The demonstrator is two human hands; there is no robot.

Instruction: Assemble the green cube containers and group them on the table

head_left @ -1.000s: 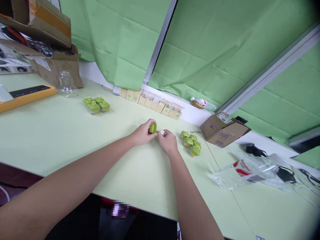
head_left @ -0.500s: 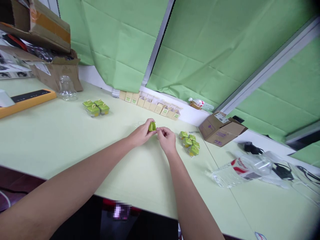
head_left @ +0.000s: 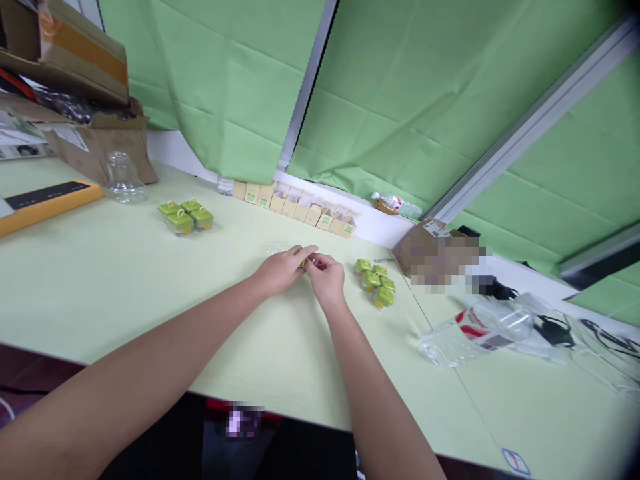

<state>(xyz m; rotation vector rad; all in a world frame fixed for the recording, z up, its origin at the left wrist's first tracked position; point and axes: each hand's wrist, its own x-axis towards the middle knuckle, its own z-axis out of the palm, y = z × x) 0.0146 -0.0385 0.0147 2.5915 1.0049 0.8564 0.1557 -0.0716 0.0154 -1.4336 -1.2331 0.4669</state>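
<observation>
Both hands meet above the pale table (head_left: 280,347). My left hand (head_left: 280,272) is closed around a small green lid (head_left: 303,263), of which only a sliver shows between the fingers. The fingers of my right hand (head_left: 327,279) pinch at the lid's right side; whether they hold a further small part is hidden. Just beyond my left hand lies a clear plastic piece (head_left: 276,247), partly covered by it. To the right stands a group of small clear containers with green lids and yellow loops (head_left: 371,280). A similar group (head_left: 186,218) sits at the left.
Small cardboard boxes (head_left: 300,205) line the wall. A clear jar (head_left: 124,179), an orange-edged device (head_left: 53,203) and stacked cartons (head_left: 100,140) stand at left. At right are a carton (head_left: 423,250), a large plastic bottle (head_left: 475,333) and cables (head_left: 613,343).
The green lid has turned and is now mostly covered by my fingers. My left fingers reach over it, and my right hand has closed in on it. The view has shifted slightly.
</observation>
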